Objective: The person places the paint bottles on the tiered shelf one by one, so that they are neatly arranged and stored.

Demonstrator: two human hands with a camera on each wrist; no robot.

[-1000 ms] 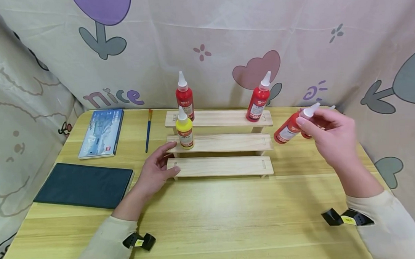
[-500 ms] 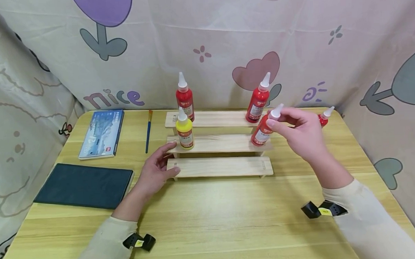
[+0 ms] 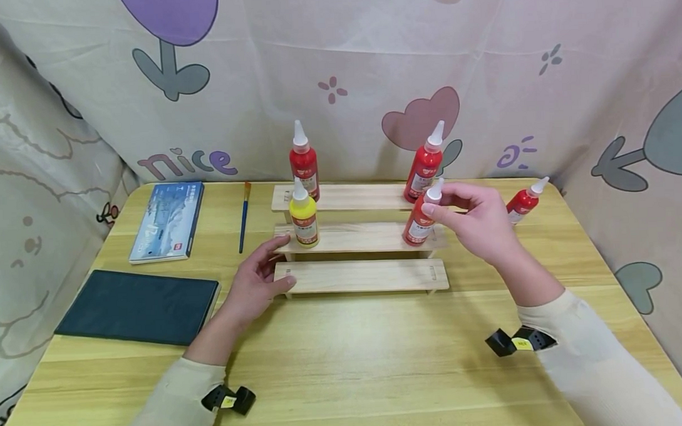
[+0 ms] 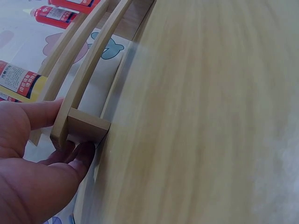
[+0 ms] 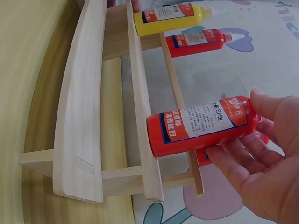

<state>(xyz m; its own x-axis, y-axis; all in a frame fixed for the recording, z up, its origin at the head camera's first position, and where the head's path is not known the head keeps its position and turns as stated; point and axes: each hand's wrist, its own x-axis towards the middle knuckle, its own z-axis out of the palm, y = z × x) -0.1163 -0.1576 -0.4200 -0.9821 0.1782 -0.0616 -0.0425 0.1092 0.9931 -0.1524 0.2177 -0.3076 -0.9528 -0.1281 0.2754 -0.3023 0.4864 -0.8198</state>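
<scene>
My right hand (image 3: 477,224) pinches a red ink bottle (image 3: 417,228) near its neck, under the white nozzle cap. The bottle's base is right at the middle shelf's right end; in the right wrist view this red ink bottle (image 5: 198,123) meets the shelf board. My left hand (image 3: 252,284) grips the left end of the three-step wooden rack (image 3: 360,276), thumb and fingers around the lowest board, as the left wrist view shows. On the middle shelf's left end stands a yellow ink bottle (image 3: 304,223). Two red bottles stand on the top shelf, left (image 3: 304,167) and right (image 3: 423,166).
Another red bottle (image 3: 522,203) stands on the table behind my right hand. To the left lie a blue-and-white box (image 3: 168,220), a paintbrush (image 3: 243,219) and a dark notebook (image 3: 138,306). A printed curtain (image 3: 347,62) hangs behind the table.
My right hand has carried the red ink bottle leftward from beside the rack to the middle shelf's right end, bringing it more upright. The left hand has stayed on the rack.
</scene>
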